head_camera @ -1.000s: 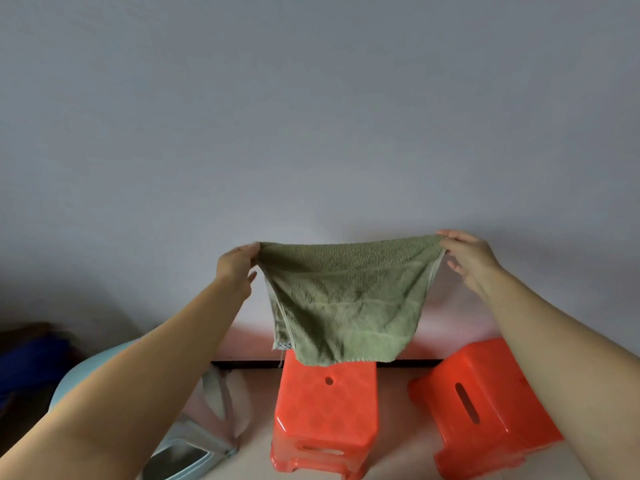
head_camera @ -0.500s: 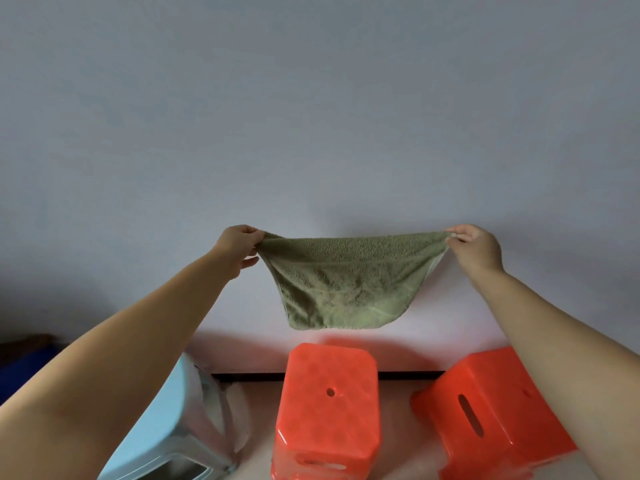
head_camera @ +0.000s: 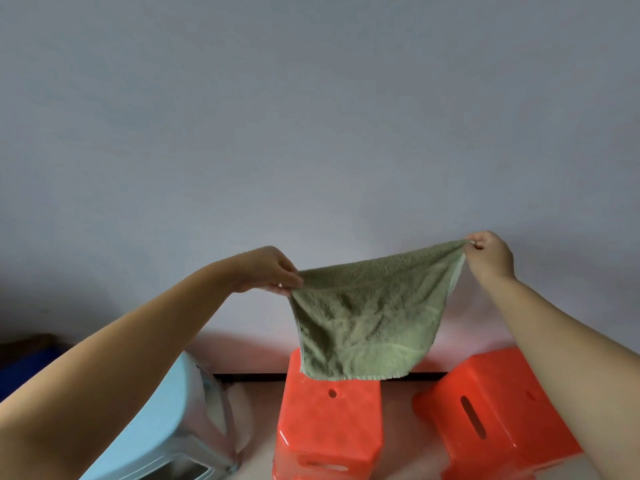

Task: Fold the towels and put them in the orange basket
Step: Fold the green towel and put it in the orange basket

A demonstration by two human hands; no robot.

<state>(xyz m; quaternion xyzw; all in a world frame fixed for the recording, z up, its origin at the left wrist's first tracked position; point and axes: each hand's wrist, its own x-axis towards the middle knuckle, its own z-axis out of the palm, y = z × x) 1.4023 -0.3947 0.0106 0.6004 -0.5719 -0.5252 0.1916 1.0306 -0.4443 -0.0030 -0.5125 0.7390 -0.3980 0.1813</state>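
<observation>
A small green towel [head_camera: 370, 323] hangs in the air in front of a grey wall, stretched between both hands. My left hand [head_camera: 266, 271] pinches its left top corner. My right hand [head_camera: 490, 254] pinches its right top corner, held a little higher than the left. The towel's lower edge hangs just above an orange plastic stool [head_camera: 329, 427]. No orange basket is in view.
A second orange stool [head_camera: 495, 414] stands to the right on the floor. A light blue stool [head_camera: 162, 431] stands at the lower left, under my left forearm. The grey wall [head_camera: 311, 133] fills the upper view, with a dark baseboard strip at its foot.
Both hands with the towel have shifted to the right. The left hand sank a little, so the top edge now slopes up to the right, and the towel hangs lower over the middle stool.
</observation>
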